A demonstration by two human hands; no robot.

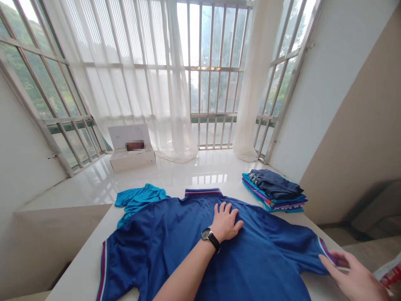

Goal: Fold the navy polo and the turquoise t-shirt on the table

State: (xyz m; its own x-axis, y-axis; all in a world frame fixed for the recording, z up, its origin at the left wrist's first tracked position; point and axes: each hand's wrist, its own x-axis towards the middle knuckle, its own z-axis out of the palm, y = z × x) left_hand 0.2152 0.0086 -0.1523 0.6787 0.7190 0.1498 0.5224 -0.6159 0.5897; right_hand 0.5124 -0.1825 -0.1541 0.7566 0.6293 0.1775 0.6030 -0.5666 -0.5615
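A dark blue polo shirt (188,242) lies spread out on the white table, its striped collar toward the window and both short sleeves out to the sides. My left hand (224,221), with a black-strapped watch (210,238) on the wrist, rests flat on the upper middle of the shirt, fingers spread. At the right, my right hand (351,269) pinches the striped cuff of the right-hand sleeve between thumb and fingers. The shirt's lower part runs out of the picture.
A stack of folded clothes (275,190) sits at the table's back right. Crumpled turquoise cloth (142,200) lies partly under the shirt's left shoulder. On the windowsill stands an open white box (133,159). Sheer curtains (140,83) hang before barred windows.
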